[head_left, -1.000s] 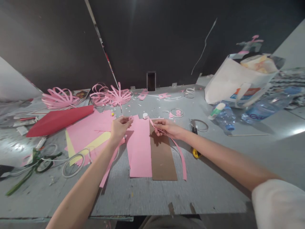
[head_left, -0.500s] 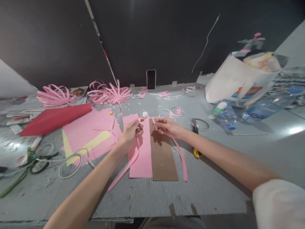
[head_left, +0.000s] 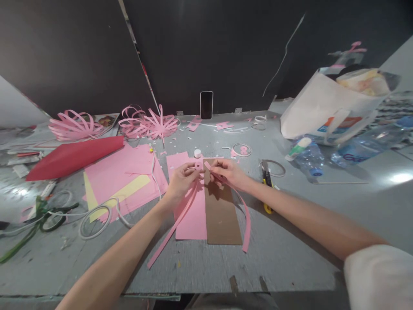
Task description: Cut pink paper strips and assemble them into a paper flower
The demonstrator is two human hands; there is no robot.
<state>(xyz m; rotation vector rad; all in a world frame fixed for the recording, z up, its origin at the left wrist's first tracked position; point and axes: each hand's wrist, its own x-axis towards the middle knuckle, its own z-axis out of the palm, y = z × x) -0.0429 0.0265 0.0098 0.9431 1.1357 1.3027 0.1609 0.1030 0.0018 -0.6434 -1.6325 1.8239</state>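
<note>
My left hand (head_left: 181,181) pinches the top of a long pink paper strip (head_left: 171,234) that trails down toward the table's near edge. A second pink paper strip (head_left: 245,219), curving down to the right, is held at its top by my right hand (head_left: 227,171). The two hands nearly touch above a pink sheet (head_left: 191,217) and a brown cardboard rectangle (head_left: 222,211) lying side by side on the grey table (head_left: 290,241). A small pink ring shape sits between my fingertips.
Pink and yellow sheets (head_left: 124,178) and a red sheet (head_left: 71,156) lie left. Pink strip flowers (head_left: 151,125), a phone (head_left: 206,104), a glue cap (head_left: 197,153), a yellow cutter (head_left: 266,189), water bottles (head_left: 309,159), a white bag (head_left: 325,110), green scissors (head_left: 48,217) surround.
My left hand picked up a pink strip from the left sheets and carried it right, meeting my right hand over the cardboard. The right strip's tail swung slightly inward.
</note>
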